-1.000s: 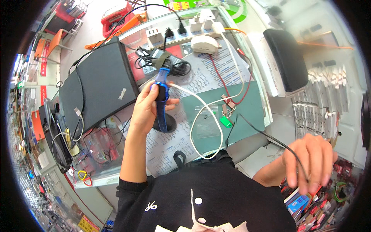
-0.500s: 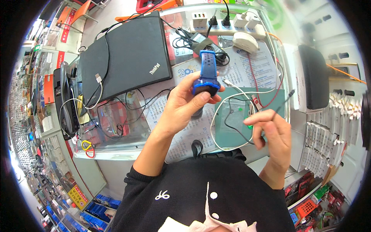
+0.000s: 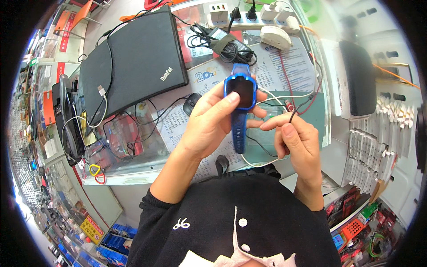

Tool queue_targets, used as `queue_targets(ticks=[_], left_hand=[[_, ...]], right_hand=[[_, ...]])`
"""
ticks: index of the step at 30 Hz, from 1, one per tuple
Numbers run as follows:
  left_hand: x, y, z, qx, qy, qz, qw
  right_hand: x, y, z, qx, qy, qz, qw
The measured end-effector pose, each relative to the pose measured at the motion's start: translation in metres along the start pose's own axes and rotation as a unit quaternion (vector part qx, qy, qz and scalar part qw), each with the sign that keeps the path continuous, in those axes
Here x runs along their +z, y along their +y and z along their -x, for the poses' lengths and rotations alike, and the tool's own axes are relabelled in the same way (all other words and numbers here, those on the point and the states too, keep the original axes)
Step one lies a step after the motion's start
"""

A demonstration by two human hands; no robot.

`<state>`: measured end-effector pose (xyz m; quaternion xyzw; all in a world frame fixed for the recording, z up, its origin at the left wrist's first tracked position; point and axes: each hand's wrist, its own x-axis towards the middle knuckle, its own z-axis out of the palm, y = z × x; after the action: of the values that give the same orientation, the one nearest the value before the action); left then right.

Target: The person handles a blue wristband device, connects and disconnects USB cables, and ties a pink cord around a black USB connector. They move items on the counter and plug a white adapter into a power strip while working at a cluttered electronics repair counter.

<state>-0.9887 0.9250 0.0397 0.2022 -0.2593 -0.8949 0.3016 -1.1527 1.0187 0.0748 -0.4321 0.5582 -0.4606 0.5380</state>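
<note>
A smartwatch with a blue case and dark screen [image 3: 240, 91] is in my left hand [image 3: 205, 116], face up, with my thumb on the lower left edge of the case. Its blue strap runs away above the case and hangs down below it. My right hand [image 3: 301, 144], just right of the watch, is closed with a thin black cable [image 3: 292, 116] between thumb and fingers. One end of that cable sticks up past the index finger. The rest loops down over the green mat [image 3: 311, 120]. Fingertips of both hands come close together below the watch's right side.
A closed black laptop [image 3: 133, 66] lies at the left with a white cable on it. Behind my hands sit a bundled power adapter [image 3: 229, 46] and a power strip [image 3: 249, 24] with chargers. A mouse [image 3: 191, 104] stands left of my left hand, and a telephone [image 3: 69, 118] at the far left.
My left hand has turned the watch so its screen faces up and the strap hangs down. My right hand has moved left toward the watch with the cable. The view has shifted slightly.
</note>
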Motion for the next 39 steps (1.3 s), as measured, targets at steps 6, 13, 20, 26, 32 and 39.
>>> queue_targets(ticks=[6,13,20,26,32,39], left_hand=[[-0.010,-0.008,0.002,-0.043,-0.045,0.179,0.982],[-0.013,-0.015,0.006,-0.036,-0.081,0.276,0.957],[0.001,-0.008,0.005,-0.045,-0.056,0.175,0.982],[0.005,-0.004,0.004,-0.113,-0.144,0.130,0.975],[-0.005,-0.004,0.012,-0.128,-0.233,0.146,0.953],[-0.012,0.013,0.046,-0.161,-0.115,-0.041,0.979]], right_hand=[[0.001,0.001,0.002,0.001,-0.006,-0.008,1.000],[-0.006,-0.006,0.005,-0.016,0.002,-0.004,1.000],[-0.012,-0.008,0.006,-0.027,-0.027,0.080,0.996],[-0.012,0.009,0.004,-0.053,-0.094,0.241,0.964],[-0.008,0.015,0.009,-0.056,-0.087,0.241,0.965],[0.001,0.012,0.013,-0.115,-0.166,0.216,0.955]])
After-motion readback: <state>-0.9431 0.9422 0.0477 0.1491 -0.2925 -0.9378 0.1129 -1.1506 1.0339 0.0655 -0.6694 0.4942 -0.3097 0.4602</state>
